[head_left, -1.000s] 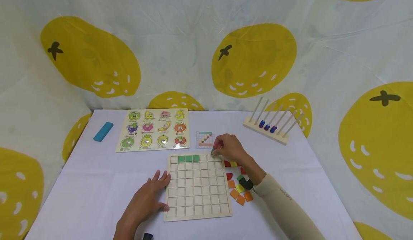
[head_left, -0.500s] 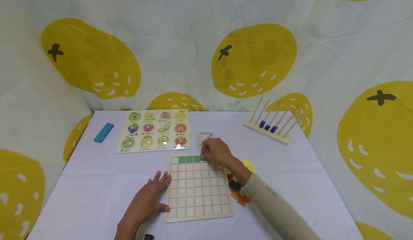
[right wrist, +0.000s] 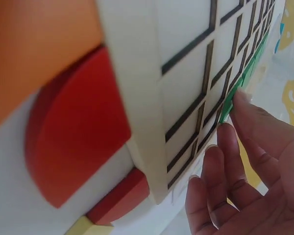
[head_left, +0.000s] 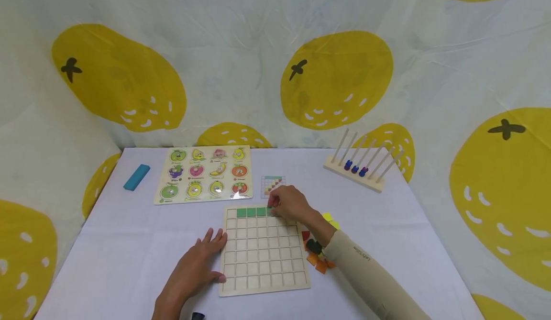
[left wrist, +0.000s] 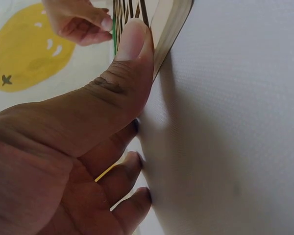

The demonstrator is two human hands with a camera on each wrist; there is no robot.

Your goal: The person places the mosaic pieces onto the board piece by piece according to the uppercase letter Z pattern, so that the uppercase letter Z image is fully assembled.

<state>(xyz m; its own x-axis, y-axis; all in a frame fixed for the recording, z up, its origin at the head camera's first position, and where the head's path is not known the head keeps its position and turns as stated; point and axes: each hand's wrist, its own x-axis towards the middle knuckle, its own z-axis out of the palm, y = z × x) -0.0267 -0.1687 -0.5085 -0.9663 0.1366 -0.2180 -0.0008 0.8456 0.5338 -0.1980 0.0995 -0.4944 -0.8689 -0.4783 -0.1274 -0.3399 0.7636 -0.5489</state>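
My worktop (head_left: 107, 248) is covered in white cloth, so the board (head_left: 258, 250) could slide if I push sideways. My left hand (head_left: 195, 265) lies relaxed at its left edge, fingers spread and thumb on the rim; that touch looks too light, I judge, to stop a twist. My right hand (head_left: 292, 203) pinches a green tile (right wrist: 227, 108), and its sleeve could drag the loose pieces (head_left: 321, 266) beside the board's right edge if I draw back low. The card (head_left: 272, 181) lies just beyond, partly behind my knuckles, so I could misread the pattern. Three tiles (head_left: 251, 212) sit together in the top row; a crooked press might nudge the nearest. The one I'm pinching is at the next cell right; my thumb covers much of it, so I can't tell whether it's seated, and releasing early could leave it tilted.
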